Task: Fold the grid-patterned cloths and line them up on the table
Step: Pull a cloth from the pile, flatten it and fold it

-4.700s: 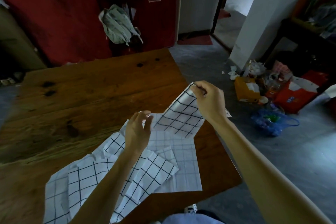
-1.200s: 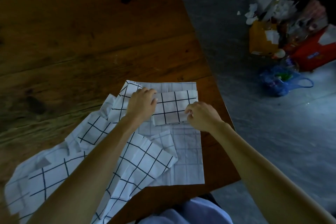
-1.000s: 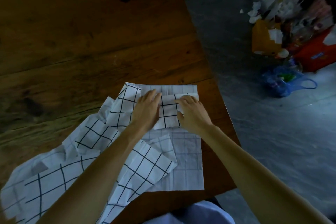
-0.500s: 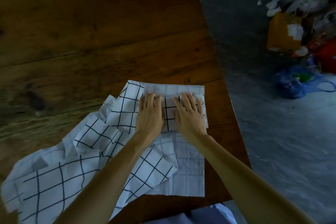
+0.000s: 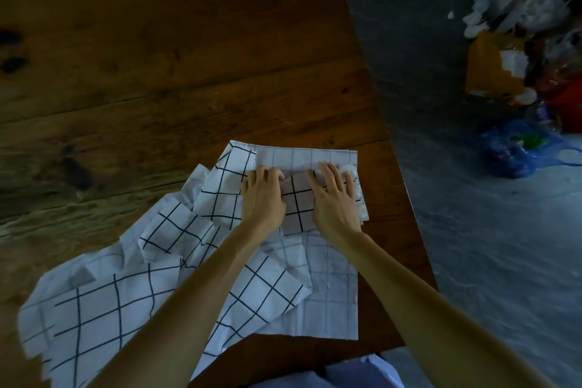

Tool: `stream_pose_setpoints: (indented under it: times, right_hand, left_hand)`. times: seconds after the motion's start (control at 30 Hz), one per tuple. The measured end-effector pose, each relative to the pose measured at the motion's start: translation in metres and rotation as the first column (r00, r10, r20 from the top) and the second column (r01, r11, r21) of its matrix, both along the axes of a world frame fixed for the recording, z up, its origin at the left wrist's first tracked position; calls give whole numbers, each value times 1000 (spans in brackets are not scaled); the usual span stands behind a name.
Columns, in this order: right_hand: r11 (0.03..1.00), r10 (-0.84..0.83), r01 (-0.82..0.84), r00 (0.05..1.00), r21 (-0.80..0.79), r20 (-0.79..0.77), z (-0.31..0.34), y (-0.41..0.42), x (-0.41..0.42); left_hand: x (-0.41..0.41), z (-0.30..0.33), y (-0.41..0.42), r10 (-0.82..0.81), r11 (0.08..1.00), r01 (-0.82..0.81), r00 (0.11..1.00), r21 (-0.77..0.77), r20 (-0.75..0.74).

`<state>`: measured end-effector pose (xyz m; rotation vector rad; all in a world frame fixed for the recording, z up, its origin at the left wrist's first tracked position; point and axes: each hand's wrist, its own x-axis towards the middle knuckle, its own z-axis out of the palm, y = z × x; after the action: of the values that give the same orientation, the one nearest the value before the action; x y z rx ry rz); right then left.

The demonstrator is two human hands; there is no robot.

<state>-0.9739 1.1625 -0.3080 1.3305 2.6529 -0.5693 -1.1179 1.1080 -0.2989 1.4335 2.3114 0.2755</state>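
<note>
Grips (image 5: 264, 198) (image 5: 335, 201) press folded cloth (image 5: 297, 205) amid loose cloths (image 5: 176, 264).

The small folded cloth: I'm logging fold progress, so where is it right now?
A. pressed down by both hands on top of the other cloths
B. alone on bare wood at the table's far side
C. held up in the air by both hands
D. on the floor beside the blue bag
A: the left hand and the right hand lie on the small folded cloth, which rests on the spread grid cloths.

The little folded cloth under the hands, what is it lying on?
The folded cloth lies on a flat pale-grid cloth, which rests on the table. Both hands cover its side parts.
</note>
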Motion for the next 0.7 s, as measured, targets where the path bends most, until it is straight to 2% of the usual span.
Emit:
stream_pose_setpoints:
  times: [0.13, 0.27, 0.33, 0.4, 0.53, 0.63, 0.7]
  right_hand:
    - [1000, -25, 24, 999, -17, -48, -4, -1, 0]
    - [1000, -25, 26, 990, 7, -137, 5, 7, -12]
    - [998, -35, 26, 984, -53, -177, 16, 16, -24]
    - [982, -126, 88, 964, -168, -235, 30, 24, -34]
    - [849, -445, 227, 794, -477, -415, 66, 32, -36]
    - [818, -511, 215, 699, -534, -501, 95, 28, -27]
    - [833, -490, 183, 683, -522, -542, 114, 20, -24]
  left_hand:
    - [-2, 0, 5, -26, 999, 24, 997, 25, 74]
    - [-9, 4, 10, -95, 992, 68, 960, 110, 265]
    - [-10, 16, 13, -92, 980, 29, 942, 195, 323]
    - [-14, 30, 14, -56, 961, -45, 935, 273, 349]
    - [-30, 56, 3, 0, 930, -146, 918, 337, 396]
    - [-36, 78, -11, 10, 889, -190, 918, 417, 397]
    - [-36, 94, -21, 12, 856, -230, 904, 463, 427]
